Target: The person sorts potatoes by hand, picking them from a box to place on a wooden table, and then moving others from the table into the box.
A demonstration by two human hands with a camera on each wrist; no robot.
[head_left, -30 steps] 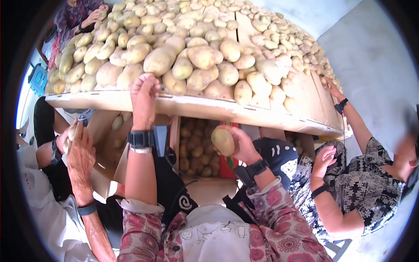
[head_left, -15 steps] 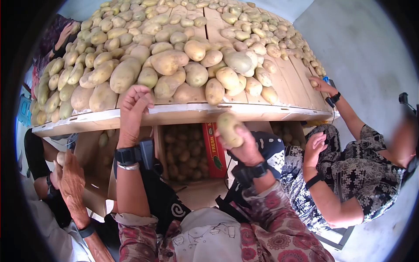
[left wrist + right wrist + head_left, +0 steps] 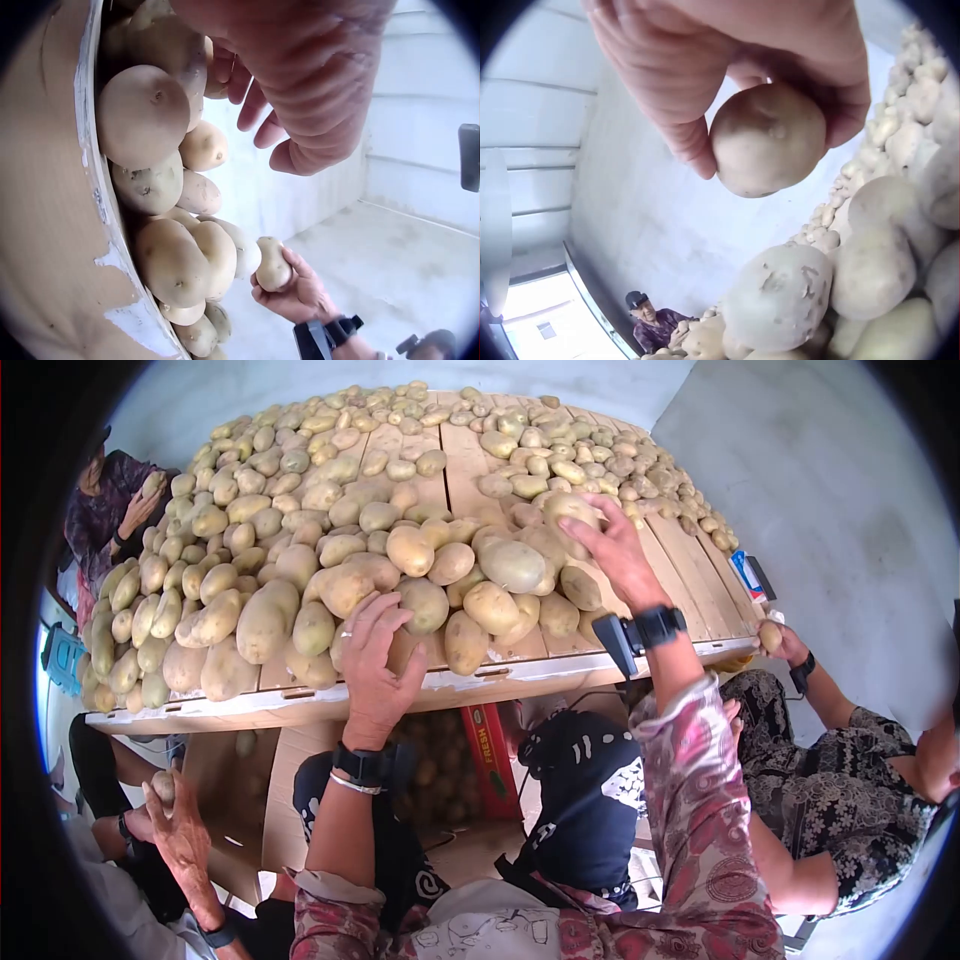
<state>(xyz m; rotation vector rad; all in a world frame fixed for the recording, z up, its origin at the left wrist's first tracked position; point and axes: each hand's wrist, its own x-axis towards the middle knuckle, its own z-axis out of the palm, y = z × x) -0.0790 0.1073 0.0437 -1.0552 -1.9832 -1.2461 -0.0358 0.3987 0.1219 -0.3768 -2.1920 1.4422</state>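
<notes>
My right hand grips a potato above the right part of the pile, in the head view. The right wrist view shows that pale, rounded potato between thumb and fingers, raised over the others. A whitish potato with dark scabs lies below it. My left hand is at the table's front edge, fingers loosely bent right at the potatoes there. In the left wrist view this hand hangs over the front row, its palm holding nothing visible.
Potatoes cover much of the cardboard-topped table. Under it stands a box with a red "FRESH" panel, potatoes inside. A person sits on the right, another's hand holds a potato on the left, and a third person is at the far left.
My right hand has carried the potato from below the table edge up and right, over the pile. My left hand has moved right along the front edge, its fingers now over the potatoes.
</notes>
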